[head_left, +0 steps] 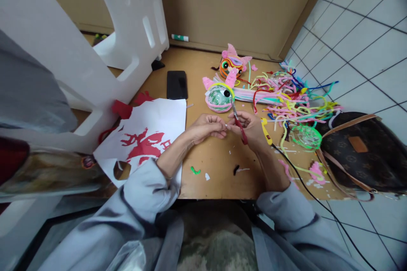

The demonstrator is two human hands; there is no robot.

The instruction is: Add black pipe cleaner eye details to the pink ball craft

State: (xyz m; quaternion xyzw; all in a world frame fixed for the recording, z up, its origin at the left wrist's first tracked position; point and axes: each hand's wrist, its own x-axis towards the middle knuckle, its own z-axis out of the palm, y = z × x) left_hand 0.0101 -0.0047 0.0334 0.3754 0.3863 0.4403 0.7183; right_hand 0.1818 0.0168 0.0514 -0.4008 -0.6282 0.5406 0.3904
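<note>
Working over the table (216, 156), we pinch a small white bit (226, 126) in the fingertips of our left hand (207, 127), while our right hand (250, 126) wraps around red-handled scissors (238, 121), blades toward the far edge. A green ball with pink ears (218, 97) sits between our hands and that edge; whether the blade tips touch it, we cannot tell. A brown bag (362, 152) rests at the right edge.

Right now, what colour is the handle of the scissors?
The scissors' handle is red, seen best in the head view.
</note>
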